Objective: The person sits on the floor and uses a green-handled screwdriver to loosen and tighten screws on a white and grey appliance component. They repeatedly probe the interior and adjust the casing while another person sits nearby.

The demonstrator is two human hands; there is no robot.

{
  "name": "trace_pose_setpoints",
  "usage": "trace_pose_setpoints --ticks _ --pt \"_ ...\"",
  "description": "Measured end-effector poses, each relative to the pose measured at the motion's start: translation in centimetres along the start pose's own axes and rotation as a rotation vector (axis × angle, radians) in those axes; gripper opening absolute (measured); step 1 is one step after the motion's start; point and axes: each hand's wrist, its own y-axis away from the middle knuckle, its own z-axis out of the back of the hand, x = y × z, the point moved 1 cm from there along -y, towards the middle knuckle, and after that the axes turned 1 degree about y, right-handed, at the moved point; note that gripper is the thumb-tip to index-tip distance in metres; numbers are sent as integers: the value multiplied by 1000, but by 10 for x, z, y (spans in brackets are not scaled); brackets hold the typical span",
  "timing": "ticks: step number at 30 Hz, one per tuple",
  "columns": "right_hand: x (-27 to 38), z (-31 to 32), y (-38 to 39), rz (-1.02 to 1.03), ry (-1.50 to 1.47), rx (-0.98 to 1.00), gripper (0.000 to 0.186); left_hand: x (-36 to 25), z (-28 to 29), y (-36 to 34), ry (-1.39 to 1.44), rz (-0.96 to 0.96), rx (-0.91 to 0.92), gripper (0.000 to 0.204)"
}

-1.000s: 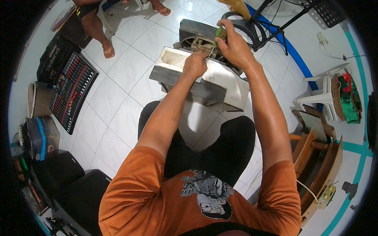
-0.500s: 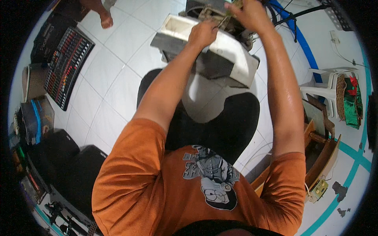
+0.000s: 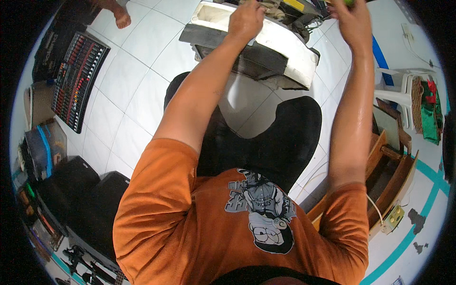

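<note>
The left hand (image 3: 246,23) curls over the white-cased machine (image 3: 285,46), which extends rightward beneath it; whether it grips anything, I cannot tell; the right hand (image 3: 354,21), well apart, grips a green handle (image 3: 349,2).

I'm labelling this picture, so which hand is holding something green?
The right hand, with a green object in it; the left hand, over the white casing, shows none.

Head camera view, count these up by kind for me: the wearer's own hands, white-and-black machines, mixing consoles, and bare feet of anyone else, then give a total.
Left hand and right hand: 2
White-and-black machine: 1
Mixing console: 1
Another person's bare foot: 1
Total: 5
</note>
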Motion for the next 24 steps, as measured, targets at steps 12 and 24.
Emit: trace_pose_setpoints --ticks 12,24 --pt "-186 -5 188 -889 -1174 -863 38 9 79 25 32 410 -43 38" --pt "-211 8 173 -765 -890 -894 21 -5 67 35 -112 278 -85 37"
